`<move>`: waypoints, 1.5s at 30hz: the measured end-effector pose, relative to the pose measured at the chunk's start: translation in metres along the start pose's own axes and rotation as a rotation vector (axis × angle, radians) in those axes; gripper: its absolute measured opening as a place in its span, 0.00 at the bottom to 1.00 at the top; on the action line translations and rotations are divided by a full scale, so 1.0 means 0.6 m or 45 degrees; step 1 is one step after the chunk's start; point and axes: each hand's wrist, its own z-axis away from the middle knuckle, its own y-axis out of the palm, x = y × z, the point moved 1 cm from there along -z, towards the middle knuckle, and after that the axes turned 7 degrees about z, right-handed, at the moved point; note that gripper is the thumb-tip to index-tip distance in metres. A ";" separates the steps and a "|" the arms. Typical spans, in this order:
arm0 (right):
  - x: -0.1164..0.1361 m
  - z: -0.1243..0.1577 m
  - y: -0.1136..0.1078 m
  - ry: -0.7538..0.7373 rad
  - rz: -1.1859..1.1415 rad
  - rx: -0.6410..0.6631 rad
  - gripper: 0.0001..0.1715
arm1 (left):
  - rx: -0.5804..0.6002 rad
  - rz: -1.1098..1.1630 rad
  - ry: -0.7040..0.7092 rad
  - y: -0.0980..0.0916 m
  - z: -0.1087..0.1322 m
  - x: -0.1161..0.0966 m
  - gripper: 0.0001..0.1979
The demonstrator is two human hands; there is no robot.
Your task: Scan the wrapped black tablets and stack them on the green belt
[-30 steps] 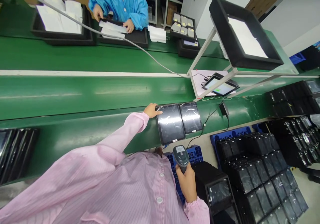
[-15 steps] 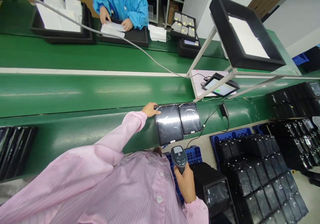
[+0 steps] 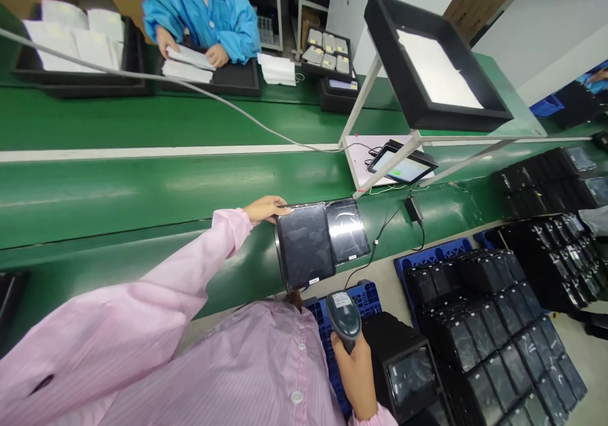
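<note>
My left hand (image 3: 266,211) pinches the upper left corner of a black, glossy tablet-like panel (image 3: 306,245), thumb on top. The panel's left side looks slightly raised, and a small white label sits at its near edge. Beside it on the green bench lies a smaller, similar panel (image 3: 348,233), wrapped in clear film and catching the light. Low and to the right, my right hand (image 3: 356,372) is wrapped around the handle of a dark grey barcode scanner (image 3: 344,315), its head pointing away from me.
A tablet (image 3: 401,163) with a lit screen leans under a white-framed stand bearing a black tray (image 3: 489,112). Cables and a power adapter (image 3: 413,209) lie nearby. Stacks of black panels (image 3: 479,337) fill the lower right. Across the bench a co-worker in a blue jacket (image 3: 204,14) handles white sheets.
The view has shifted, so the bench things sit further left. The larger panel has tilted in my left hand and lost its bright reflection. My right hand still holds the scanner.
</note>
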 end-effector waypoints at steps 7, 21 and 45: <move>-0.015 -0.018 -0.040 0.072 -0.049 -0.036 0.24 | 0.097 0.122 -0.035 0.136 -0.118 -0.067 0.25; -0.022 -0.053 -0.027 0.083 -0.016 0.109 0.25 | -0.270 -0.852 0.479 0.188 -0.190 -0.062 0.16; 0.005 -0.041 0.130 0.021 0.243 0.127 0.23 | -0.338 -1.236 0.258 -0.002 -0.010 0.110 0.30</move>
